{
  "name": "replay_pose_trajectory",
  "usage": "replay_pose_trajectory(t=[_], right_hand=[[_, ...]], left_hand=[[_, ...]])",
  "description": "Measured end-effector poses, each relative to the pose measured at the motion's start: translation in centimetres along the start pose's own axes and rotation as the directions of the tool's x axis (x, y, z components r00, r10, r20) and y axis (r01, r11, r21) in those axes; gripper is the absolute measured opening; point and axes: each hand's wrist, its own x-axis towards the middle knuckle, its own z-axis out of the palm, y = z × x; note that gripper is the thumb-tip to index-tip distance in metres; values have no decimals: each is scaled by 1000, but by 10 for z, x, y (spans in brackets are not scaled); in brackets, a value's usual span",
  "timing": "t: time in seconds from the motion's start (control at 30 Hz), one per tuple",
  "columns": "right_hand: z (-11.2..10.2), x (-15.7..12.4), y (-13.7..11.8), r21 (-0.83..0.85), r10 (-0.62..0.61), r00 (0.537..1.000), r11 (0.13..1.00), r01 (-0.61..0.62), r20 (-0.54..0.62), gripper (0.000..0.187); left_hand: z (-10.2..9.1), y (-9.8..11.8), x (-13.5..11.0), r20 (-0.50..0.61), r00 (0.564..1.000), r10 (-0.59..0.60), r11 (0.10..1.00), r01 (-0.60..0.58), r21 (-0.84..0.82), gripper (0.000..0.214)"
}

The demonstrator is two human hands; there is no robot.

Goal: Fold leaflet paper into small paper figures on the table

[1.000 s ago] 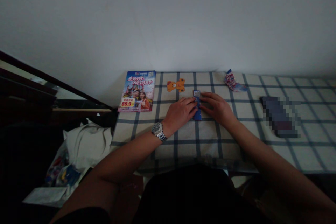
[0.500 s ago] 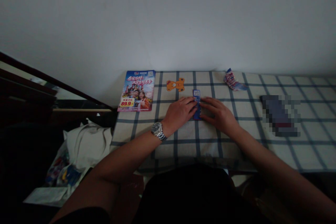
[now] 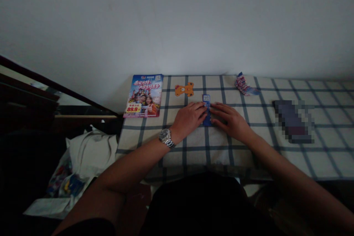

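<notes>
On the table [image 3: 193, 156], leaflets [image 3: 143, 96] lie at the back left corner, while the left hand [image 3: 187, 121], unclenched, and the right hand [image 3: 233, 121], fingers parted, rest at opposite sides of a blue paper strip [image 3: 208, 112] that lies nearer the back edge than the front.

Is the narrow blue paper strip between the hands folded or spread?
Apparently folded: the narrow blue paper strip has a QR code, like the colourful rectangular paper leaflet, but is far narrower.
</notes>
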Motion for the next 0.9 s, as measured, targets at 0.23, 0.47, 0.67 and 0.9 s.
replay_pose_trajectory(t=[0.23,0.47,0.67,0.9], right_hand=[[3,21,3,-57,97,994,993,-100,-58,17],[8,32,8,-104,147,984,982,-157,-98,11],[2,24,4,-113,119,992,986,-122,-31,21],[-1,9,0,-84,56,998,995,-54,25,46]], left_hand=[[-1,0,0,10,1000,-3,1000,3,0,28],[0,0,0,9,1000,-3,1000,3,7,28],[1,0,1,5,1000,-7,1000,7,-2,28],[0,1,0,-6,1000,-6,1000,6,-9,27]])
